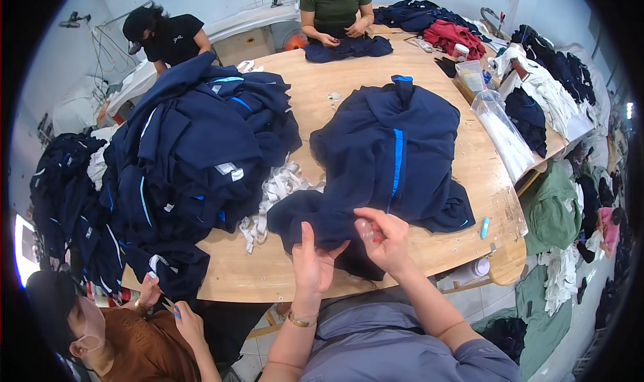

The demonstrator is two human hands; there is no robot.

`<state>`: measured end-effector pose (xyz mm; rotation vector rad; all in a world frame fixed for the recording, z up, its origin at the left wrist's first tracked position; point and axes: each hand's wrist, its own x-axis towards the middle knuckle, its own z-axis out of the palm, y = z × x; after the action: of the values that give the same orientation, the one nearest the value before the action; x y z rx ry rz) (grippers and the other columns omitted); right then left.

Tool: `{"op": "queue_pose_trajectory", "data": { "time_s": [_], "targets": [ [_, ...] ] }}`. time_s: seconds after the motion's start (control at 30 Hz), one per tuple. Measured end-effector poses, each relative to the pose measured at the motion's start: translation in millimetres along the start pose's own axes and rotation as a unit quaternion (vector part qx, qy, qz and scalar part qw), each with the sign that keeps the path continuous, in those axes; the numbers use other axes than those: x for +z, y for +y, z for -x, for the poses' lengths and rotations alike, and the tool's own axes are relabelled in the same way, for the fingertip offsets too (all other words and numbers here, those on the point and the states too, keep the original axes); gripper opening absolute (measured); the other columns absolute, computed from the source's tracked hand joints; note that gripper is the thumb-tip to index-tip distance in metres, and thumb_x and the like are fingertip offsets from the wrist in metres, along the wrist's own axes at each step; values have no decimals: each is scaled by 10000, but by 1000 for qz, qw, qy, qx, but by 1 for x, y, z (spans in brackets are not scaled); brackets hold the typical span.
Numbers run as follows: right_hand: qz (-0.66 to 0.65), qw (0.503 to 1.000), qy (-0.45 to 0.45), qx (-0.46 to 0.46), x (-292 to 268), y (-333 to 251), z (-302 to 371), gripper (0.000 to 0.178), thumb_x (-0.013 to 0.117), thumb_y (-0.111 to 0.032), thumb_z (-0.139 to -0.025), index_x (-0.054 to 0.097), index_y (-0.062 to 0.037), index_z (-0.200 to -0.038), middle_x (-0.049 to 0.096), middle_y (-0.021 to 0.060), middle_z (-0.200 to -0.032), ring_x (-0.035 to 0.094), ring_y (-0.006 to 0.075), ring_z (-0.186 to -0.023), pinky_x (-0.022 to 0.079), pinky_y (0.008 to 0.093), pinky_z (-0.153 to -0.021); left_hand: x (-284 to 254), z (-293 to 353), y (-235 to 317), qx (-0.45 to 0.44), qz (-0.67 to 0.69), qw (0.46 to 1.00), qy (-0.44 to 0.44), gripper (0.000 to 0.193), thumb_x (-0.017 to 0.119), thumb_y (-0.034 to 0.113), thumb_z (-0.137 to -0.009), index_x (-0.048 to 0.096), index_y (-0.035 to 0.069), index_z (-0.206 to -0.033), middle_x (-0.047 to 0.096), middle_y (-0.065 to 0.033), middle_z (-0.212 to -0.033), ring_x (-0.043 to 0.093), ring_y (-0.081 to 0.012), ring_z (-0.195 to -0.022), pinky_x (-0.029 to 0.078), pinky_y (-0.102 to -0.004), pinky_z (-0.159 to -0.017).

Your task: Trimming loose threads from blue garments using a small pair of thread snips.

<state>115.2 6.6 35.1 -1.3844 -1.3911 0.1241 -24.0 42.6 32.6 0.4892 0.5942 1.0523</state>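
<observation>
A navy jacket [429, 154] with a bright blue stripe lies spread on the wooden table in front of me. One sleeve [315, 214] of it bunches toward the near edge. My left hand [314, 266] grips this sleeve, its thumb pointing up along the cloth and its fingers partly behind it. Just to the right, my right hand [388, 242] is closed in a curl against the sleeve's edge. A small reddish, shiny thing shows between its fingers, too blurred to name.
A tall heap of navy garments [194, 140] stands left, beside white strips [282, 184]. A light-blue marker [484, 227] lies right on the table [496, 201]. At lower left a person [144, 335] holds scissors near navy cloth. Two more people work across the table.
</observation>
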Motion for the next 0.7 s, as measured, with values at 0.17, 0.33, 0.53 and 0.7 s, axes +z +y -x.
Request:
{"op": "queue_pose_trajectory", "data": {
  "time_s": [0.17,0.33,0.53,0.7],
  "targets": [
    [-22,997,-53,-46,14,6,5,310,711,-87,-649,663,-75,-955,620,68,-667,587,189,-542,399,274,-484,-11,1,-3,14,-38,998,-48,341,412,312,-955,494,25,-1120,602,-103,-1046,627,-175,-892,584,-293,-667],
    [-79,995,-63,10,14,3,10,149,648,-21,-725,617,-44,-868,623,55,-670,576,135,-550,420,233,-530,-5,1,-2,-16,-7,996,-90,210,452,134,-943,555,18,-1085,605,-83,-1044,600,-168,-946,545,-333,-765],
    [-359,881,-200,236,-10,-14,9,65,616,-40,-829,555,-20,-820,544,-17,-738,465,22,-647,389,195,-572,-19,-6,-8,37,24,994,-101,229,433,111,-945,484,35,-1155,571,-105,-1115,567,-198,-1032,485,-374,-892],
    [-469,822,-261,189,-26,-4,17,101,647,-66,-809,583,-6,-859,494,-62,-655,374,-2,-569,286,169,-506,-22,-10,-7,75,6,995,-66,227,435,110,-944,487,36,-1152,569,-94,-1124,570,-200,-1027,474,-370,-902]
  ]
}}
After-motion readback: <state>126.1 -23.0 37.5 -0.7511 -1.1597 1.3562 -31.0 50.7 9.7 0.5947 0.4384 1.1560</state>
